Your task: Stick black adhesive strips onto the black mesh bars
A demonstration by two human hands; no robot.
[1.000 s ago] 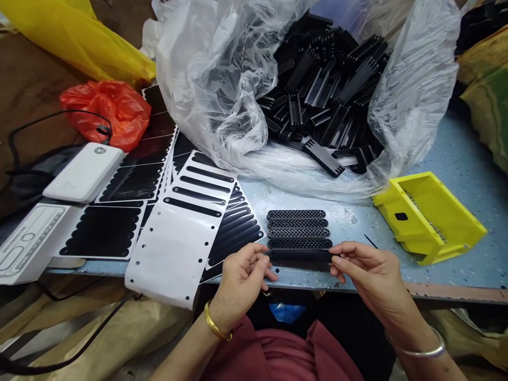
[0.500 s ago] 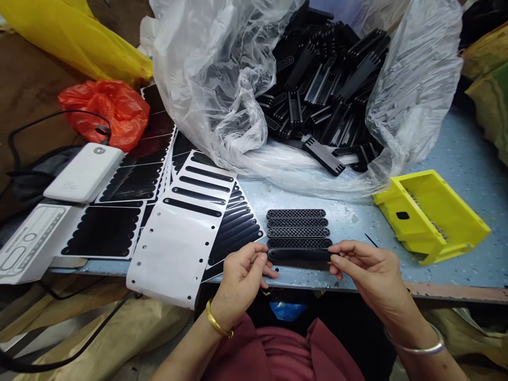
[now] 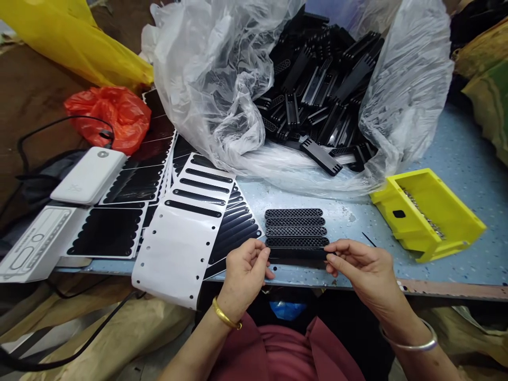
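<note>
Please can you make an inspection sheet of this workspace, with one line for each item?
Surface: blue speckled workbench, lightly scuffed.
Job's things: four black mesh strips lie in a row; a fifth black strip is held below them.
Clutter: clear plastic bag of black plastic parts, sticker sheets, yellow tray.
Grippers: left hand and right hand pinch the fifth strip's ends.
Cables: black cable beside the orange bag.
Surroundings: yellow bag behind the bench.
</note>
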